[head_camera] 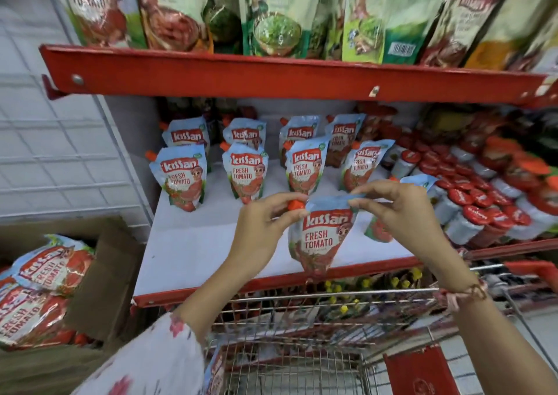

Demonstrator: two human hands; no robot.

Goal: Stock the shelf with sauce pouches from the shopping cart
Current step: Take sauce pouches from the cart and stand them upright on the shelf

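Both hands hold one tomato sauce pouch upright over the front of the white shelf. My left hand pinches its orange cap at the top left corner. My right hand grips the top right edge. Two rows of like pouches stand further back on the shelf. Another pouch stands partly hidden behind my right hand. The wire shopping cart is below, against the shelf edge.
A cardboard box with more tomato pouches sits at lower left. Red-capped jars crowd the shelf's right side. The upper red shelf carries chutney pouches. A white wire grid panel stands at left.
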